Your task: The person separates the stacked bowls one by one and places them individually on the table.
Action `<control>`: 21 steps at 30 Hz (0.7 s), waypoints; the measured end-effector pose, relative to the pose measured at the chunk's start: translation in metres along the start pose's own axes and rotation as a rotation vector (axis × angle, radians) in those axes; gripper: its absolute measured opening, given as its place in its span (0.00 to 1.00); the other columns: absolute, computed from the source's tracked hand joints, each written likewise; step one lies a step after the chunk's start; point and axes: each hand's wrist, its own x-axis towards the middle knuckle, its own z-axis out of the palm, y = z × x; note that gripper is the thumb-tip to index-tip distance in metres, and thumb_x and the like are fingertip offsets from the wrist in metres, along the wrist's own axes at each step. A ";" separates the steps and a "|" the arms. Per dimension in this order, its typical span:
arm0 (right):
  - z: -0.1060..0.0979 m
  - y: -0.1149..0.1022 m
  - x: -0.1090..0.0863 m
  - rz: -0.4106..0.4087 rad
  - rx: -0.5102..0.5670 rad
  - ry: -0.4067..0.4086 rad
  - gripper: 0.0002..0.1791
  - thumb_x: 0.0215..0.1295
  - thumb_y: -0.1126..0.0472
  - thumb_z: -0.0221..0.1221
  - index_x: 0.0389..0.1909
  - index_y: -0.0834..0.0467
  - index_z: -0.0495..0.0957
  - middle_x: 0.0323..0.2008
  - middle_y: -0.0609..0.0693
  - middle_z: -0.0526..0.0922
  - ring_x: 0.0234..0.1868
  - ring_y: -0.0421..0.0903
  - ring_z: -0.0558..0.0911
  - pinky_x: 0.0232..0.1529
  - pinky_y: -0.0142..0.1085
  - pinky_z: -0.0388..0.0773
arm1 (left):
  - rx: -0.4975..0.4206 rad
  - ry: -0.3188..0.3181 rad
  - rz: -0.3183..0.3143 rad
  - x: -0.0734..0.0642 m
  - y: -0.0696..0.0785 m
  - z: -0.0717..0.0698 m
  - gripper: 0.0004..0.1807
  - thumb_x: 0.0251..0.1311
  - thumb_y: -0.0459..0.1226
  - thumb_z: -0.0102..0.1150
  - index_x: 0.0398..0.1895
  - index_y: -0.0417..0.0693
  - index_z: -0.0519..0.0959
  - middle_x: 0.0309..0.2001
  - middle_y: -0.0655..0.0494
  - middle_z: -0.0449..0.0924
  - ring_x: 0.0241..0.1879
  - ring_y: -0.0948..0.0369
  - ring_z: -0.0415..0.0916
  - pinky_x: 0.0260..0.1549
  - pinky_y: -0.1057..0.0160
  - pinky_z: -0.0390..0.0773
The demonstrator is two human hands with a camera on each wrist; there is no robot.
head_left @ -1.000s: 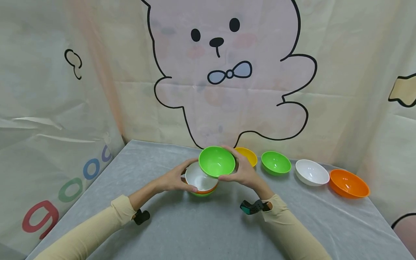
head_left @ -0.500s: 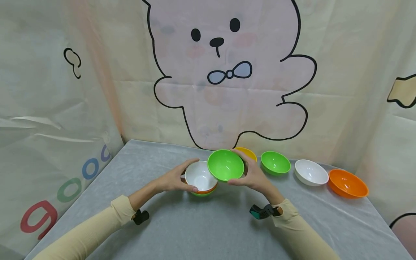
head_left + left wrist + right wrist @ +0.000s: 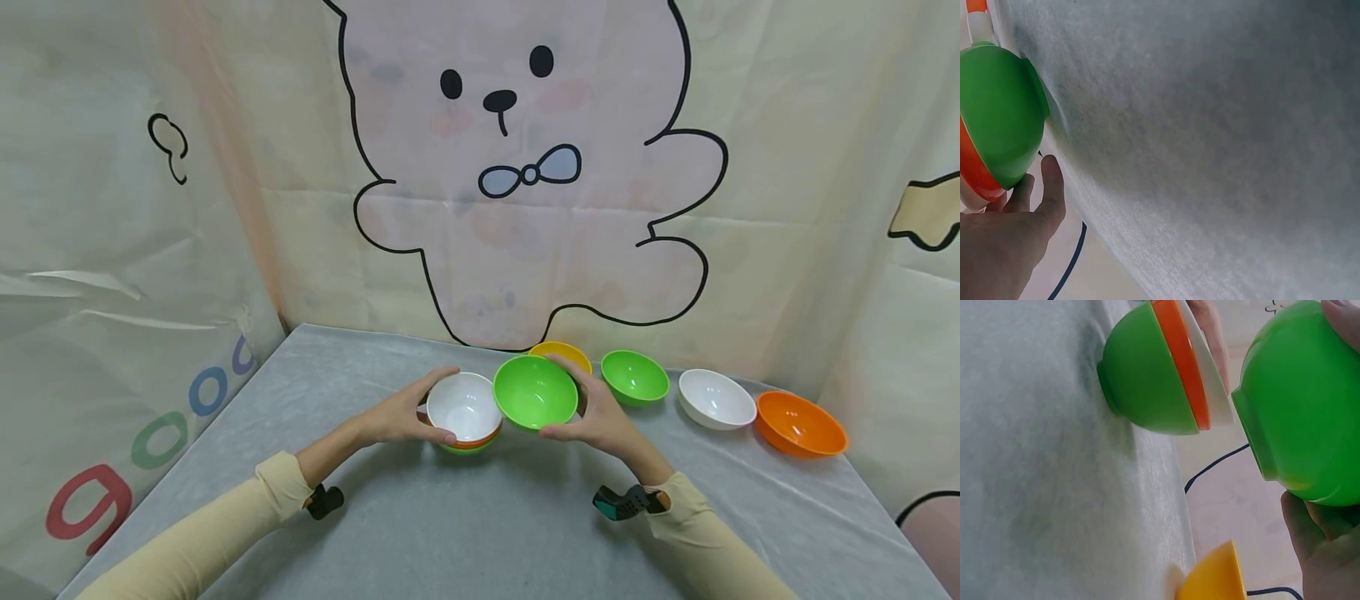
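Note:
On the grey cloth stands a nested stack: a white bowl on top, an orange bowl under it and a green bowl at the bottom. My left hand grips the stack from its left side, thumb at the near side and fingers round the far side. Just right of the stack, my right hand holds another green bowl by its right side, thumb near the front. That bowl is raised above the cloth, its opening tilted toward the head camera.
Along the back right of the cloth-covered table runs a row of bowls: yellow, green, white and orange. Behind it hangs a curtain with a cartoon bear.
My right hand has moved to the right and slightly nearer with its green bowl, away from over the stack, baring more of the white bowl. My left hand stays in place.

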 end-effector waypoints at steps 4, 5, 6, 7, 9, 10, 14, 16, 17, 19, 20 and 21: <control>-0.003 0.001 -0.005 0.028 -0.019 0.008 0.55 0.47 0.67 0.80 0.75 0.67 0.59 0.67 0.61 0.67 0.60 0.60 0.73 0.57 0.36 0.76 | 0.003 -0.001 0.000 -0.001 0.000 0.000 0.55 0.55 0.41 0.78 0.81 0.55 0.52 0.69 0.48 0.61 0.64 0.50 0.66 0.55 0.54 0.77; -0.003 0.001 -0.007 0.038 -0.026 0.012 0.55 0.47 0.67 0.80 0.75 0.66 0.60 0.67 0.61 0.67 0.61 0.60 0.72 0.57 0.36 0.76 | 0.004 -0.002 0.000 -0.001 0.000 0.000 0.56 0.55 0.41 0.78 0.81 0.56 0.51 0.70 0.48 0.61 0.64 0.50 0.65 0.55 0.54 0.78; -0.004 0.001 -0.008 0.043 -0.031 0.014 0.55 0.47 0.68 0.80 0.75 0.65 0.60 0.67 0.61 0.67 0.61 0.60 0.72 0.58 0.36 0.76 | 0.005 -0.002 0.000 -0.001 0.000 0.000 0.56 0.55 0.41 0.78 0.81 0.56 0.51 0.70 0.48 0.61 0.64 0.50 0.65 0.55 0.54 0.78; -0.005 0.002 -0.010 0.050 -0.036 0.018 0.55 0.47 0.68 0.80 0.75 0.65 0.60 0.66 0.61 0.67 0.61 0.60 0.72 0.58 0.36 0.76 | 0.006 -0.002 -0.001 -0.001 0.000 0.000 0.56 0.55 0.42 0.78 0.81 0.56 0.51 0.70 0.48 0.60 0.64 0.50 0.65 0.55 0.54 0.78; -0.006 0.003 -0.013 0.054 -0.047 0.024 0.55 0.46 0.68 0.80 0.75 0.64 0.60 0.66 0.61 0.67 0.61 0.59 0.73 0.58 0.36 0.76 | 0.009 -0.003 -0.002 -0.002 0.000 0.000 0.56 0.54 0.42 0.78 0.81 0.57 0.51 0.70 0.49 0.60 0.65 0.50 0.65 0.55 0.55 0.78; -0.007 0.003 -0.015 0.054 -0.048 0.028 0.55 0.46 0.69 0.80 0.75 0.64 0.60 0.66 0.61 0.67 0.61 0.58 0.73 0.58 0.35 0.76 | 0.010 -0.004 -0.002 -0.001 0.001 0.000 0.56 0.54 0.42 0.78 0.81 0.57 0.51 0.70 0.49 0.60 0.65 0.50 0.65 0.55 0.55 0.78; -0.012 0.007 -0.021 0.050 -0.062 0.041 0.55 0.46 0.69 0.80 0.75 0.65 0.61 0.65 0.61 0.68 0.60 0.56 0.74 0.57 0.34 0.76 | 0.010 -0.007 0.002 -0.001 0.001 0.000 0.56 0.55 0.42 0.78 0.82 0.57 0.51 0.71 0.48 0.59 0.65 0.50 0.65 0.54 0.55 0.78; -0.014 0.007 -0.023 0.052 -0.068 0.046 0.55 0.46 0.70 0.80 0.75 0.64 0.61 0.65 0.61 0.68 0.60 0.57 0.74 0.56 0.34 0.76 | 0.009 -0.008 0.006 -0.001 0.001 0.000 0.56 0.56 0.42 0.77 0.82 0.56 0.51 0.71 0.47 0.59 0.65 0.50 0.65 0.54 0.55 0.78; -0.015 0.008 -0.025 0.054 -0.071 0.047 0.54 0.46 0.70 0.80 0.75 0.64 0.61 0.66 0.61 0.68 0.60 0.58 0.73 0.56 0.34 0.76 | 0.009 -0.008 0.007 -0.001 0.001 0.000 0.56 0.56 0.42 0.77 0.82 0.56 0.51 0.71 0.47 0.59 0.65 0.50 0.64 0.54 0.55 0.78; -0.018 0.009 -0.027 0.060 -0.070 0.048 0.54 0.46 0.70 0.79 0.75 0.64 0.61 0.66 0.61 0.68 0.60 0.58 0.73 0.57 0.34 0.76 | 0.010 -0.007 0.006 -0.001 0.000 0.000 0.56 0.56 0.42 0.77 0.82 0.56 0.51 0.71 0.47 0.59 0.65 0.50 0.64 0.55 0.54 0.78; -0.018 0.009 -0.028 0.063 -0.067 0.048 0.54 0.46 0.70 0.79 0.75 0.64 0.61 0.66 0.61 0.68 0.61 0.57 0.73 0.57 0.34 0.76 | 0.010 -0.008 0.006 -0.002 0.000 0.000 0.56 0.56 0.42 0.77 0.82 0.56 0.51 0.71 0.47 0.59 0.65 0.50 0.64 0.55 0.54 0.78; -0.019 0.009 -0.029 0.063 -0.067 0.049 0.54 0.46 0.70 0.79 0.75 0.65 0.60 0.66 0.61 0.68 0.61 0.57 0.73 0.57 0.34 0.76 | 0.010 -0.008 0.005 -0.002 0.000 0.001 0.56 0.56 0.42 0.78 0.82 0.56 0.51 0.71 0.48 0.59 0.65 0.50 0.64 0.55 0.55 0.78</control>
